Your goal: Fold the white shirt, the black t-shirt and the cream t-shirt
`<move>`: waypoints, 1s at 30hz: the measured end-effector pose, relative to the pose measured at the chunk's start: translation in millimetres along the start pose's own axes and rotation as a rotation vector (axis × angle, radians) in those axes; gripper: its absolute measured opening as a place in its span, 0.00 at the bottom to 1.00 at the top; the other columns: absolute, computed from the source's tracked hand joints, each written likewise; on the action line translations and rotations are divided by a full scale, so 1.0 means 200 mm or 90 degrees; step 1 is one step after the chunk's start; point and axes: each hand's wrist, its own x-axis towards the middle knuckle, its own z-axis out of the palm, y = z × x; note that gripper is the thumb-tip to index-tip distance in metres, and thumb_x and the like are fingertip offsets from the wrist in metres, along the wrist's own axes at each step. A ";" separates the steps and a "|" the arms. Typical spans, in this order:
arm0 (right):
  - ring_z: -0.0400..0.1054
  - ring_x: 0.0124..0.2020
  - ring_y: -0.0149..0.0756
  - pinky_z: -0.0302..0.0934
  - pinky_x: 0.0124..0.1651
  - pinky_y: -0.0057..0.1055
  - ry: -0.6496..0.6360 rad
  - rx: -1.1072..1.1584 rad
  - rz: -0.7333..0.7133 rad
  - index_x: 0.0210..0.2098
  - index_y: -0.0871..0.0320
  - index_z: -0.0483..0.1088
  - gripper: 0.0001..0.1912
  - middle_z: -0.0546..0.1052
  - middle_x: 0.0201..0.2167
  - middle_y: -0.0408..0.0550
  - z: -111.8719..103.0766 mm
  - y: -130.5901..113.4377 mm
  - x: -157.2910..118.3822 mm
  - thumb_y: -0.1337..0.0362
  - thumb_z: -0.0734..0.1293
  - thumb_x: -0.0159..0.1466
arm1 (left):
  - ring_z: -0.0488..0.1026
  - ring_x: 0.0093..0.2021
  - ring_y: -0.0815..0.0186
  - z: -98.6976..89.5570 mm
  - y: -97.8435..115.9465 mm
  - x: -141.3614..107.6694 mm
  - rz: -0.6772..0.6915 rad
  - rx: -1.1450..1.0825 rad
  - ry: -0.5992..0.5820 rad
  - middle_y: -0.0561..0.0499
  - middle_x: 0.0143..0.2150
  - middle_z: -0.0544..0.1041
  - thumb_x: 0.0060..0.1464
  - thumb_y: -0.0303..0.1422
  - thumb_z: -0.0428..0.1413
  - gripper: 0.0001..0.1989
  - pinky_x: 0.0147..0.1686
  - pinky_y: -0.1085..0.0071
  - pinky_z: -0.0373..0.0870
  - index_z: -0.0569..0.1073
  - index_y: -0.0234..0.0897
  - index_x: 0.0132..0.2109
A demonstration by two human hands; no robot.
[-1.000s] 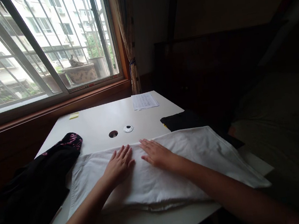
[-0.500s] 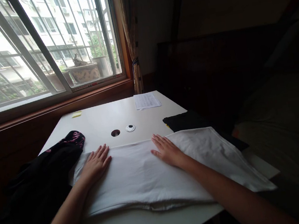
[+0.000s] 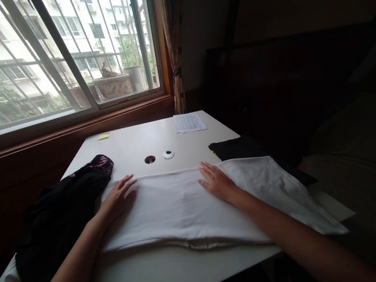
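Both arms reached in from the near edge. L hand point(image 3: 120, 195) was tilted at the white cloth's point(image 3: 172, 204) L end, R hand point(image 3: 218, 184) palm-down nr its far edge; fingers extended, slightly apart, gripping nada. Cloth spanned the table point(image 3: 123, 143) mid to R edge. Window point(image 3: 56, 52) past far L corner, rm dim on R. Black top point(image 3: 58, 210) nr L edge, papers point(image 3: 190, 122) far R corner.

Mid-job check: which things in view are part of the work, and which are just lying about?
In the work:
white cloth, spread on the table
right hand, on the cloth
left hand, at its left part

Apparently just lying about:
black garment, left
dark cloth, right
papers
yellow slip
white disc
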 end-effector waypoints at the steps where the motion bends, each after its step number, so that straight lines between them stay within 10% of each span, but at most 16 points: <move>1: 0.55 0.70 0.51 0.51 0.72 0.49 0.018 0.022 -0.014 0.64 0.67 0.67 0.24 0.64 0.68 0.64 -0.03 -0.04 -0.02 0.61 0.61 0.72 | 0.64 0.68 0.53 -0.02 0.05 -0.01 0.029 -0.022 0.012 0.42 0.66 0.71 0.70 0.42 0.49 0.19 0.66 0.52 0.64 0.73 0.41 0.61; 10: 0.68 0.43 0.41 0.65 0.41 0.34 -0.123 0.074 -0.223 0.38 0.55 0.71 0.14 0.74 0.41 0.47 -0.17 -0.53 -0.39 0.54 0.75 0.62 | 0.71 0.45 0.57 -0.24 0.60 -0.23 0.146 -0.152 -0.169 0.46 0.44 0.75 0.62 0.38 0.62 0.09 0.44 0.61 0.72 0.74 0.42 0.47; 18: 0.66 0.38 0.39 0.62 0.39 0.34 -0.079 0.050 -0.250 0.35 0.57 0.69 0.07 0.73 0.36 0.46 -0.15 -0.56 -0.50 0.74 0.68 0.63 | 0.67 0.35 0.62 -0.21 0.50 -0.39 0.171 -0.086 -0.102 0.48 0.36 0.73 0.67 0.27 0.53 0.06 0.34 0.67 0.66 0.70 0.40 0.38; 30: 0.65 0.39 0.38 0.63 0.43 0.33 -0.038 0.133 -0.272 0.36 0.57 0.68 0.09 0.71 0.36 0.48 -0.14 -0.56 -0.58 0.77 0.63 0.65 | 0.66 0.34 0.65 -0.24 0.43 -0.45 0.174 -0.076 -0.056 0.50 0.36 0.72 0.67 0.21 0.46 0.12 0.33 0.70 0.64 0.68 0.40 0.37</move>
